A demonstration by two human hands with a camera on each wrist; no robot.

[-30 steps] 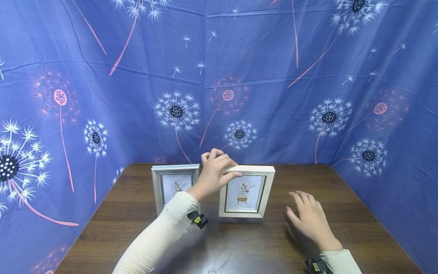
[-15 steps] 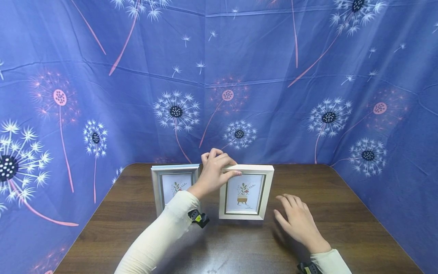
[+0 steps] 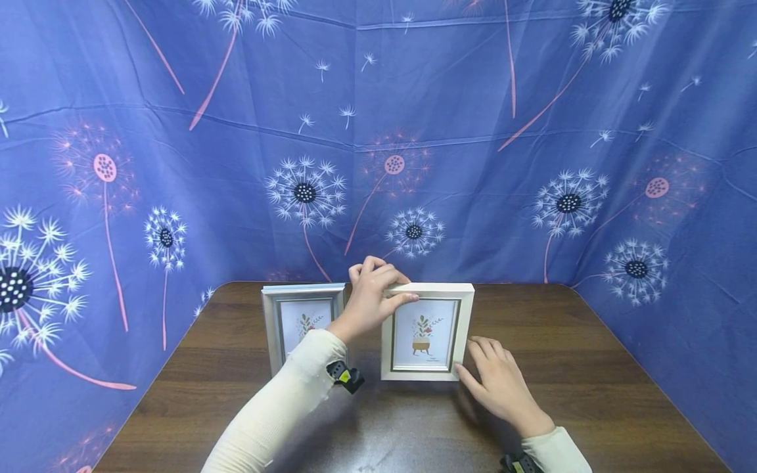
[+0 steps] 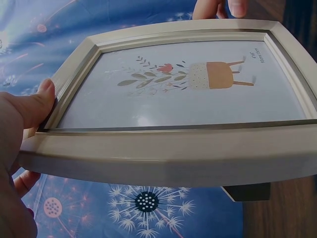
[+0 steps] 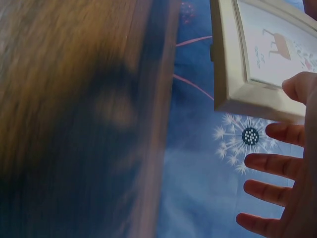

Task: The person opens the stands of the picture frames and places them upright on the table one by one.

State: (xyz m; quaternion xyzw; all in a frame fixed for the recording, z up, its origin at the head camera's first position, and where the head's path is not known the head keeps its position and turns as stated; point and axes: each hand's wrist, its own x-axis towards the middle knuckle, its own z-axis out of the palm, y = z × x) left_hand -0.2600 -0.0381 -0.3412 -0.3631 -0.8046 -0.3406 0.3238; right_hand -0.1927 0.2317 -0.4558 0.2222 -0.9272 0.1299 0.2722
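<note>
My left hand [image 3: 374, 299] pinches a cream-white picture frame [image 3: 421, 332] at its upper left corner, thumb on the front and fingers behind. The frame stands upright, its print of a potted plant facing me. In the left wrist view the left thumb [image 4: 39, 104] presses on the cream border. My right hand [image 3: 503, 387] is at the frame's lower right side. Its thumb [image 5: 299, 87] overlaps the frame's edge in the right wrist view, while the other fingers [image 5: 270, 166] are stretched out, apart from the border. Left of it stands a silver picture frame [image 3: 304, 322], partly hidden by my left arm.
Both frames stand on a dark brown wooden table [image 3: 591, 368]. A blue dandelion-print cloth [image 3: 473, 164] hangs behind and at both sides. Below the cream frame, a black piece [image 4: 250, 192] sticks out at its back.
My right hand has moved left across the table to the cream frame's side. The left hand keeps its grip, and the frame has shifted slightly and turned a little more squarely to me.
</note>
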